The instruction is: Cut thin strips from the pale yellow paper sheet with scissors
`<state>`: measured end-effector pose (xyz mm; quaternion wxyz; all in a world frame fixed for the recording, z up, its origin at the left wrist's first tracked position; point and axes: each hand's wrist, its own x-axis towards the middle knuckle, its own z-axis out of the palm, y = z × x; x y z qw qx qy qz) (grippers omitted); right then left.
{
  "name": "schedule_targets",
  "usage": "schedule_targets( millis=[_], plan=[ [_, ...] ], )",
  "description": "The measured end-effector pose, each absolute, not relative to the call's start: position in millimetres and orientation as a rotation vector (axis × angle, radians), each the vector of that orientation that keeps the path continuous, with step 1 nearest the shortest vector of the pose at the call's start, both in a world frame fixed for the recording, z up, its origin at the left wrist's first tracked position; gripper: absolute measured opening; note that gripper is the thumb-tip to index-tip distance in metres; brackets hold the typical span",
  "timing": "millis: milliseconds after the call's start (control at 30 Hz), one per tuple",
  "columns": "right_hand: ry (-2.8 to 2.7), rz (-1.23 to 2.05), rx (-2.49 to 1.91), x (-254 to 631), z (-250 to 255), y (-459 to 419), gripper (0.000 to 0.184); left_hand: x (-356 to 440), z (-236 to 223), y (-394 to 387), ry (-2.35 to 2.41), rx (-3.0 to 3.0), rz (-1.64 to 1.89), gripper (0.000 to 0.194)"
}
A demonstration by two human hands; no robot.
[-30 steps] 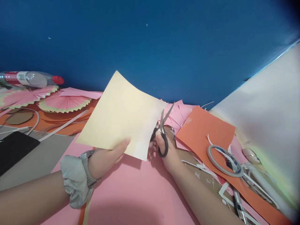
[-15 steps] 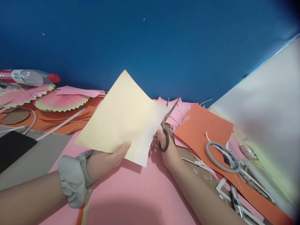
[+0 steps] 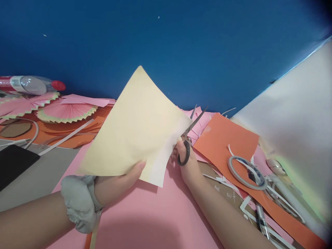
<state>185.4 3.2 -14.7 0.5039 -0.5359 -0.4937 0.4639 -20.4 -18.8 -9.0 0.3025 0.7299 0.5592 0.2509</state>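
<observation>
My left hand (image 3: 124, 181) grips the lower edge of a pale yellow sheet of paper (image 3: 132, 128), thumb on its face and the other fingers hidden behind. A whitish band runs along the sheet's right side. In my right hand (image 3: 188, 162) is a pair of scissors (image 3: 195, 124) with dark handles; the thumb is through the near loop. The blades are parted and point up and right, close by the sheet's right corner. Whether they touch the paper I cannot tell. Beneath both hands lies a large pink sheet (image 3: 145, 221).
Pleated pink paper fans (image 3: 67, 109) and a clear bottle (image 3: 33, 85) with a red cap lie at the left, near a black flat object (image 3: 17, 164). On the right are an orange sheet (image 3: 223, 135), a tape roll (image 3: 261, 183) and paper scraps. A blue wall (image 3: 160, 45) stands behind.
The yellow sheet has risen slightly and its right corner has shifted right. My right hand with the scissors has moved a little right, and the blades stay apart.
</observation>
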Motion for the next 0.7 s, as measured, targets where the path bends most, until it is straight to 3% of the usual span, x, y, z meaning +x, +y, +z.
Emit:
schedule_targets(
  millis=[233, 700],
  plan=[
    [-1.232, 1.103, -1.239, 187, -11, 1, 0.039, -21, -14, -22, 1.652, 2.044, 0.655, 0.049],
    [-1.236, 1.093, -1.269, 188, -12, 0, 0.042, -15, 3, -20, 1.488, 1.924, 0.570, 0.043]
  ],
)
